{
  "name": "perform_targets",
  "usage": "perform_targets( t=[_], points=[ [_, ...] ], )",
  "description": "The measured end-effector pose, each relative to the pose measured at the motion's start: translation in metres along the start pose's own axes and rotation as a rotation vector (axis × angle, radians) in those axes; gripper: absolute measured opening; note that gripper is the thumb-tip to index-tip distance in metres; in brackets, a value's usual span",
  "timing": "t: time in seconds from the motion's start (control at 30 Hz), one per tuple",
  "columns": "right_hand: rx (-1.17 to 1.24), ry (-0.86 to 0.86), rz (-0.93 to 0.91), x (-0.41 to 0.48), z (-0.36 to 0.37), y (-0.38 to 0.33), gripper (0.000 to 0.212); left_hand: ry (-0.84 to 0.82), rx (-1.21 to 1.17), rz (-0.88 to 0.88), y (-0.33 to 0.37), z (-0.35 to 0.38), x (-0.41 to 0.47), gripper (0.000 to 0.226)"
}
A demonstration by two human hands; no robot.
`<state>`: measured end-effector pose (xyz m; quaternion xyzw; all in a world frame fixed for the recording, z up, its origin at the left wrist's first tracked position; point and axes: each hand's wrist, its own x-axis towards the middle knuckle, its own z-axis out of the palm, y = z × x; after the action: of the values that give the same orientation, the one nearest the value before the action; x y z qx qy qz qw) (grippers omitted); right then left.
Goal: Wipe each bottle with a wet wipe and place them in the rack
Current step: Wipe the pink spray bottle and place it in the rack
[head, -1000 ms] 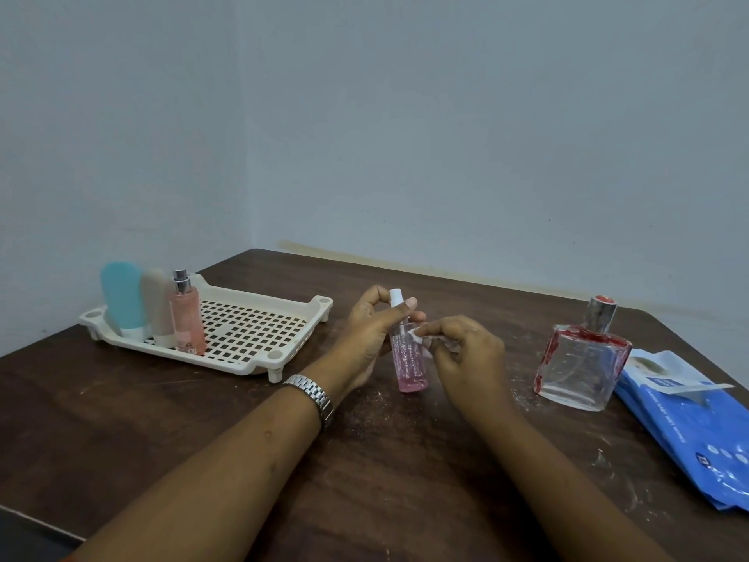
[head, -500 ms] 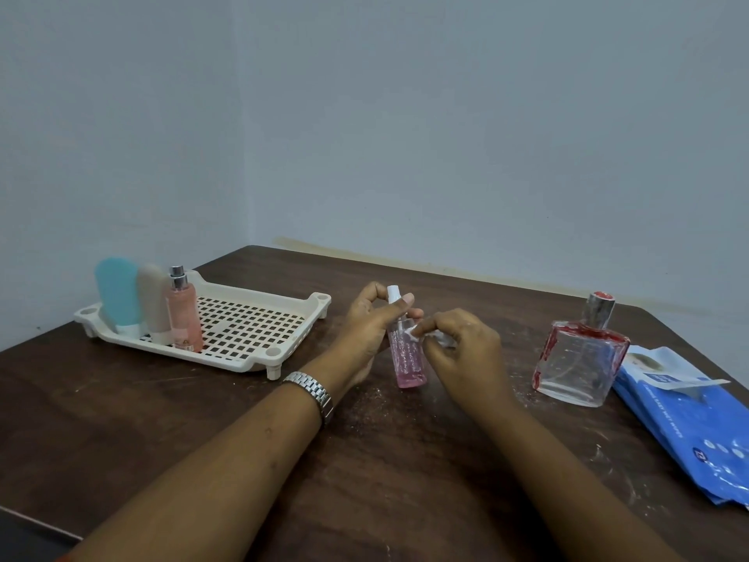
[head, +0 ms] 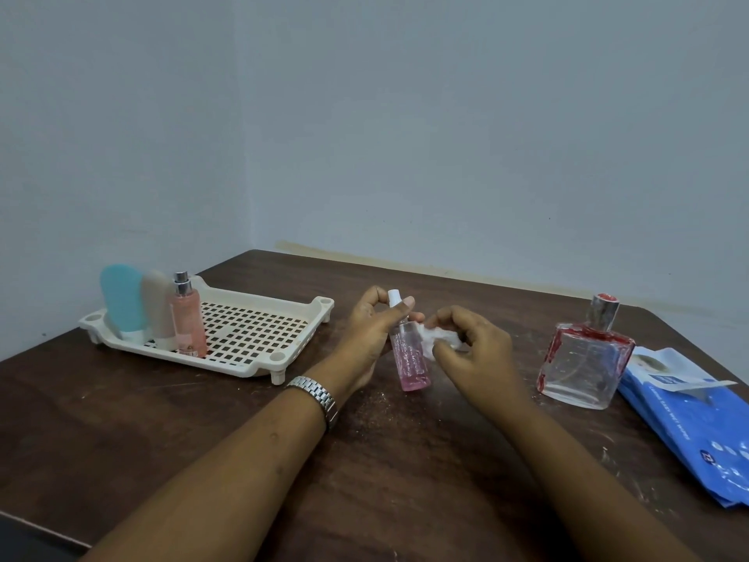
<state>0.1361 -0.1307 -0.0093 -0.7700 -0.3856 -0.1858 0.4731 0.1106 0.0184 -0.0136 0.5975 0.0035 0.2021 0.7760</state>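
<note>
At the middle of the dark wooden table, whose scuffed top carries pale scratches and a dusting of white specks, the left hand grips a small pink bottle near its neck, thumb and fingers curled round it just below the white cap. This slim clear cylinder, filled with pink liquid, leans slightly; whether its base touches the wood cannot be told. Just beside it, the right hand has its fingers curled round a crumpled white wet wipe, a soft bunched wad pressed against the bottle's upper side. A metal link watch circles the left wrist.

Off to the left sits the rack, a shallow cream plastic tray with a square-holed lattice floor, round corner posts and short feet. Three bottles stand upright in a close row at its left end: a rounded matte teal bottle, a matching beige bottle touching it, and a slender peach spray bottle with a silver nozzle in front.

Over on the right, well apart from the rack, stands a broad square glass bottle, clear and thick-walled, with red smears along its shoulders and edges and a silver collar on top. Just beside it lies a flat blue pack of wipes, glossy and soft, its white flap label peeled up. A plain pale grey-blue wall rises behind the table
</note>
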Motion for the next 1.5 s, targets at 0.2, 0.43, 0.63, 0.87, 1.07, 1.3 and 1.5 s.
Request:
perform_targets(
  t=[0.2,0.43,0.63,0.87,1.07,1.3,1.5],
  points=[
    [-0.203,-0.163,-0.097,-0.001,0.0,-0.001,0.025,0.019,-0.019,0.012,0.0,-0.003,0.001,0.017],
    [-0.196,-0.137,-0.06,0.001,-0.001,0.004,0.017,0.028,-0.015,0.023,-0.002,-0.004,0.003,0.015],
    [-0.269,-0.18,-0.189,-0.001,0.004,-0.002,0.019,0.048,-0.015,0.023,-0.002,-0.002,0.003,0.015],
    [-0.288,-0.16,-0.182,0.0,0.001,-0.001,0.018,0.038,-0.016,0.014,-0.003,-0.001,0.004,0.01],
    [-0.367,-0.266,-0.274,-0.002,0.003,-0.006,0.023,0.049,0.0,-0.011,-0.003,0.0,0.003,0.007],
    [-0.356,-0.293,-0.253,0.001,-0.007,0.001,0.023,0.083,-0.008,-0.001,-0.005,-0.001,0.007,0.016],
    [-0.318,-0.209,-0.325,-0.002,0.005,-0.004,0.025,0.092,-0.018,-0.016,-0.003,0.002,0.003,0.014]
  ],
)
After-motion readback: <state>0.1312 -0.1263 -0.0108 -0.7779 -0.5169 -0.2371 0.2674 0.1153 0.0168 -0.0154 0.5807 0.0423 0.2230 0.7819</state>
